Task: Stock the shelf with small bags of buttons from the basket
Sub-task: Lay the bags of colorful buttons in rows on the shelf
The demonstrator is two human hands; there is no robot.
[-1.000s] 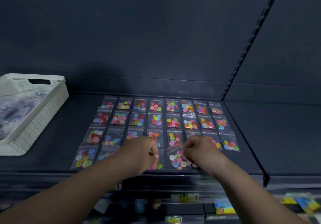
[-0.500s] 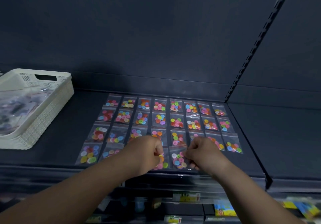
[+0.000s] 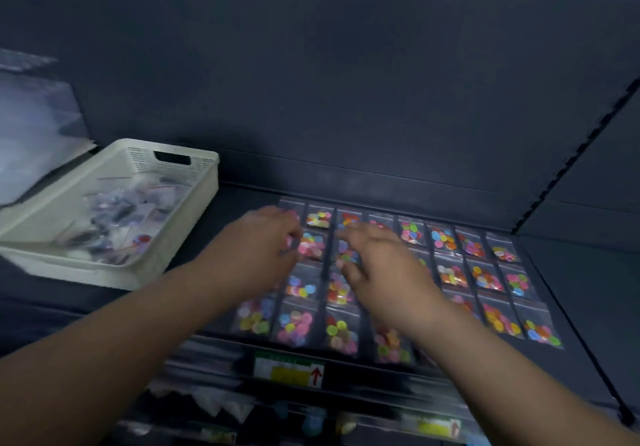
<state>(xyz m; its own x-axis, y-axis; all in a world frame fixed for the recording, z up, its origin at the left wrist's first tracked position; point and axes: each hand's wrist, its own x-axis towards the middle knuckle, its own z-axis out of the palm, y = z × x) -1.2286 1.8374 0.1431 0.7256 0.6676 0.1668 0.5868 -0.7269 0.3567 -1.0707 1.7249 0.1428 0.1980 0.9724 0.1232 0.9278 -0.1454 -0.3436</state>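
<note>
The dark shelf (image 3: 242,199) carries the basket (image 3: 201,210) at left, more stock inside. The left hand (image 3: 266,237) hovers over the laid-out button bags (image 3: 485,279), and blur hides its grip. The right hand (image 3: 377,265) has loosely spread fingers. Reaching basketward, lift clear of the rows.

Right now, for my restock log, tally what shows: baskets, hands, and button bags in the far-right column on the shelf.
Cream perforated plastic basket: 1
Bare hands, left hand and right hand: 2
Clear small bags of coloured buttons, far-right column: 3
Total: 6
</note>
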